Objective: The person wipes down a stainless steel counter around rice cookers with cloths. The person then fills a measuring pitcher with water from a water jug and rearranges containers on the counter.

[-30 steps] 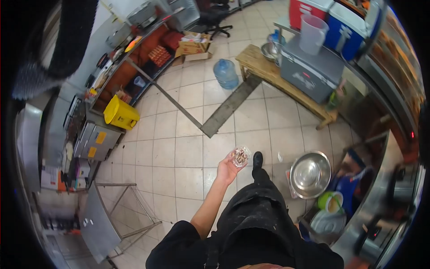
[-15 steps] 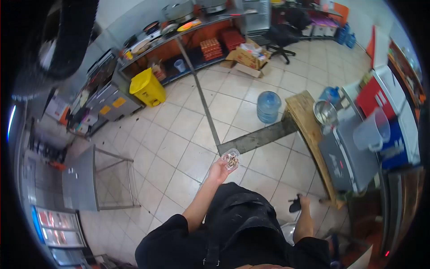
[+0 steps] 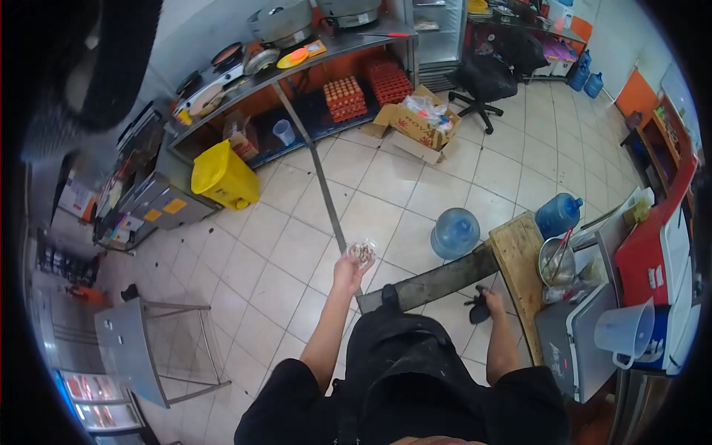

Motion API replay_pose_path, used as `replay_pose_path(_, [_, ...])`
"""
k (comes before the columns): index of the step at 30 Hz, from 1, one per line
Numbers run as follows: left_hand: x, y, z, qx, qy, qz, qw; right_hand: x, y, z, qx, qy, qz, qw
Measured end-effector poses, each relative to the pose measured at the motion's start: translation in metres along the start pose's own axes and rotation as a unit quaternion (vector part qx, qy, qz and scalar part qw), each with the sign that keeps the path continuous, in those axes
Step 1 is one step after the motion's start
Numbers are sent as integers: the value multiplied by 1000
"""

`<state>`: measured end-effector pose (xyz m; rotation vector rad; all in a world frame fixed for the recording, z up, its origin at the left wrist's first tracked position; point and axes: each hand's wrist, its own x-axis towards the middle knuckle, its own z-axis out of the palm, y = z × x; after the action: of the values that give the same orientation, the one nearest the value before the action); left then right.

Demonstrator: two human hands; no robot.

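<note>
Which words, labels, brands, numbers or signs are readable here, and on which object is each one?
"ROY", remaining letters unclear: cardboard box.
Too blurred: white lettering on grey cooler.
Too small: orange stickers on steel appliance.
Too small: white label on red cooler.

On the far left, a steel counter (image 3: 343, 44) bears large grey pots (image 3: 282, 24), with stacked egg trays (image 3: 344, 99) on the shelf below. A yellow bin (image 3: 225, 176) stands at its left end; an open cardboard box (image 3: 424, 124) and a black office chair (image 3: 486, 80) sit farther right. A blue water jug (image 3: 455, 233) is on the tiles, left of a wooden bench (image 3: 519, 256) — a metal bowl (image 3: 556, 263) rests there. Nearer right: a grey cooler (image 3: 575, 341) and a translucent pitcher (image 3: 624, 328) — near left, a metal table (image 3: 126, 348).
</note>
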<state>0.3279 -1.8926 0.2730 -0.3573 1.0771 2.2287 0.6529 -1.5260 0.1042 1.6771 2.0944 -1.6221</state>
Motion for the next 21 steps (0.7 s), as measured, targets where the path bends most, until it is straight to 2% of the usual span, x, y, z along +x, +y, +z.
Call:
replay_pose_path(2, [70,26,27,21,1,-6,1000,-3,13,12,60,-36,43,997])
replay_pose_path(4, [149,46,57,12,-16,-14,1000,-11,31,28,185,-60,125,973])
replay_pose_path(6, [240,50,82,37,-19,-23,999,-3,83,47,7,-23,214,977])
replay_pose_path(8, [337,48,108,43,-56,-48,996,-8,119,68,72,-4,317,946])
replay_pose_path(10, [425,46,147,44,-67,-63,995,-4,162,90,60,-25,324,944])
replay_pose_path(11, [476,41,164,45,-67,-63,995,-4,92,86,96,4,372,923])
replay_pose_path(12, [527,39,182,71,-71,-56,993,-13,-33,75,132,38,417,899])
replay_pose_path(15, [673,23,232,130,-55,-47,989,52,-45,94,98,49,451,886])
replay_pose_path(17, [769,10,259,153,-13,-52,987,85,36,136,251,24,344,905])
replay_pose_path(18, [816,1,266,183,17,-48,982,104,74,156,332,4,294,896])
replay_pose_path(19, [865,-11,268,217,45,-46,974,128,-10,132,327,39,378,865])
replay_pose_path(20, [912,-28,263,247,75,-45,965,159,-152,96,325,80,456,824])
replay_pose_path(21, [961,-39,257,280,70,-34,957,175,-177,91,345,107,432,826])
